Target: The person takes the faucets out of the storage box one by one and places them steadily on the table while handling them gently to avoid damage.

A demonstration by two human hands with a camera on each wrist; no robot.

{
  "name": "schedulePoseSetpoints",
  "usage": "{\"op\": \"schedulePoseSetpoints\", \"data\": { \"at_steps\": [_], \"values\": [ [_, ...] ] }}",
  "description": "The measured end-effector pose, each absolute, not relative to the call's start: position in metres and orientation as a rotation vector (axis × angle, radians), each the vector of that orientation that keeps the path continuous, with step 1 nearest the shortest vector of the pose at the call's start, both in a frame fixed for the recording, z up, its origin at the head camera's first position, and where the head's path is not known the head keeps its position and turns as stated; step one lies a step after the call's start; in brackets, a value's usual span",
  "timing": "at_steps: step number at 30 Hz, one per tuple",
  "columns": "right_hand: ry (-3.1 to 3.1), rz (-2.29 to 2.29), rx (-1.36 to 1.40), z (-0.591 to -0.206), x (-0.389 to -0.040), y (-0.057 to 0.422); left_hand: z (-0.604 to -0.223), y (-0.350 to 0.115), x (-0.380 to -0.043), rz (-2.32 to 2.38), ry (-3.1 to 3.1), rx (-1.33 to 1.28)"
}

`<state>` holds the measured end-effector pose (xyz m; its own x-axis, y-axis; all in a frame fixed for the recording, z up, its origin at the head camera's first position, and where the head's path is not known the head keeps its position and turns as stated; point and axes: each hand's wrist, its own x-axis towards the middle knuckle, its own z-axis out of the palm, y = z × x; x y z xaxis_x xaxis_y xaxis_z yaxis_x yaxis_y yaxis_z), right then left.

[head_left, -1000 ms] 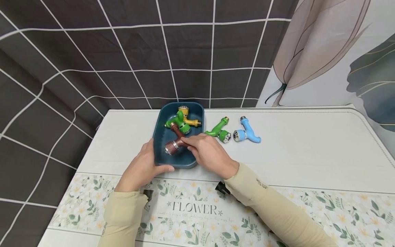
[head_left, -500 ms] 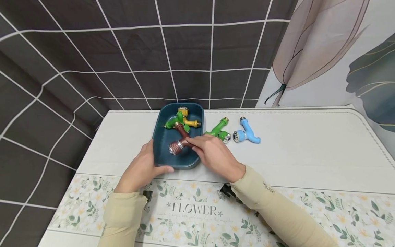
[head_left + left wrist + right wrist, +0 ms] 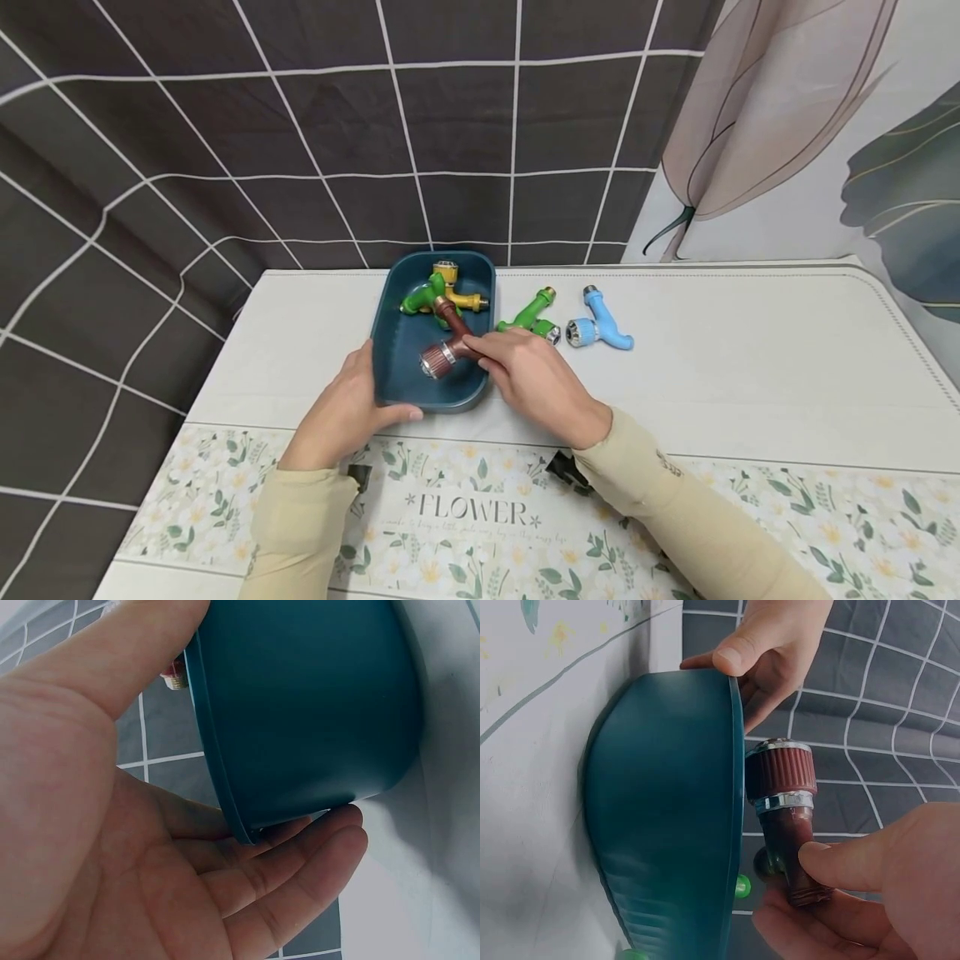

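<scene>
My right hand (image 3: pixel 542 379) pinches a dark red-brown faucet (image 3: pixel 454 340) with a ribbed knob. In the right wrist view, the brown faucet (image 3: pixel 786 817) is raised past the rim of a dark teal plastic basin (image 3: pixel 401 392). My left hand (image 3: pixel 341 408) holds the basin's near left corner, thumb at the front and fingers along the left side. Inside the basin lie a green faucet (image 3: pixel 423 296) and a yellow faucet (image 3: pixel 467 300), touching or overlapping. On the table to the right are another green faucet (image 3: pixel 528 310), partly behind my right hand, and a light blue faucet (image 3: pixel 603 321).
A white table cover (image 3: pixel 750 358) with a floral strip (image 3: pixel 480 500) lies under everything. Dark grid-patterned cloth (image 3: pixel 465 117) hangs right behind the basin and along the left. A leaf-print cloth (image 3: pixel 780 125) hangs at the back right.
My right hand has moved slightly right with the brown faucet, which now covers more of the green faucet's knob in the basin. My left hand and the basin stay in place.
</scene>
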<state>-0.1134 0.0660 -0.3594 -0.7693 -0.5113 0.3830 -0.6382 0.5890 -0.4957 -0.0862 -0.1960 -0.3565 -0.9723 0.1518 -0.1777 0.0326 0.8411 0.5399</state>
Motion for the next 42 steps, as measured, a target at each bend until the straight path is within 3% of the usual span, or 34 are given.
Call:
{"op": "schedulePoseSetpoints", "data": {
  "at_steps": [42],
  "values": [
    [-2.556,0.901,0.881,-0.361,-0.097,0.116,-0.357,-0.195,-0.087,0.808,2.804,0.136]
  ]
}}
